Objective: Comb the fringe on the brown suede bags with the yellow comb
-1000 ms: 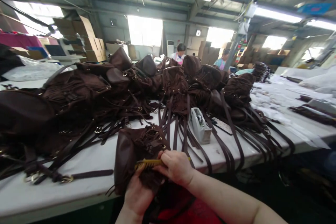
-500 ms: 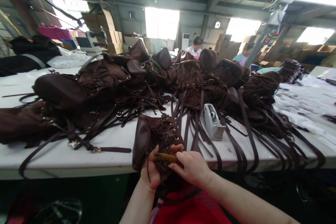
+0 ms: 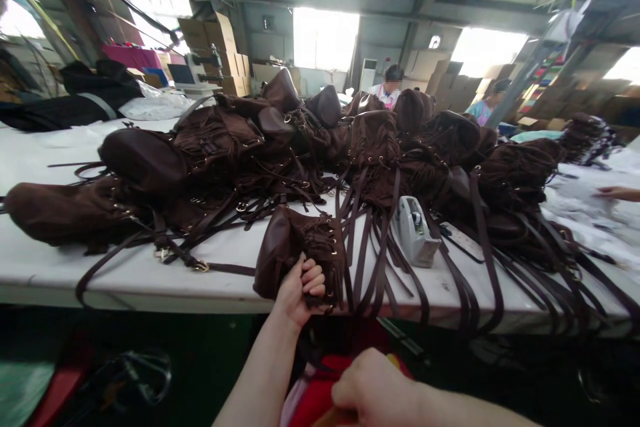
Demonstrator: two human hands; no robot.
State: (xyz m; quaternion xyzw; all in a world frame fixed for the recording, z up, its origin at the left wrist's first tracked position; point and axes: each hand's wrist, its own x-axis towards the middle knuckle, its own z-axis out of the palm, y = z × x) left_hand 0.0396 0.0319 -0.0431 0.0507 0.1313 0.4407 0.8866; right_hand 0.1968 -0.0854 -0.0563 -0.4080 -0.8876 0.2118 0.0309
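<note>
Stretching from left to right across the view, a long white-topped desk (image 3: 60, 267) carried everything. Over its middle and far side sprawled a heap of dark brown fringed suede bags (image 3: 225, 140), their long brown leather straps (image 3: 380, 260) trailing toward the near edge, some hanging over it. One dark brown fringed suede bag (image 3: 285, 247) lay apart from the heap at the near edge, about midway along it. Its long axis slanted from the smooth leather base at the left to the fringed, eyeleted mouth at the right. The left hand (image 3: 300, 287) reached up from below that edge and gripped the bag's lower side, fingers (image 3: 313, 277) closed into suede and fringe, so the bag lay directly ahead of and above them. The right hand (image 3: 375, 387) was well apart, lower and nearer the body, below the desk's near edge beside red cloth (image 3: 320, 393). Its fingers were tucked under the back of the hand, and whether they held anything could not be told. The left was plainly the nearer hand. A small grey tape dispenser (image 3: 415, 230) stood just right of the bag, among the straps.
</note>
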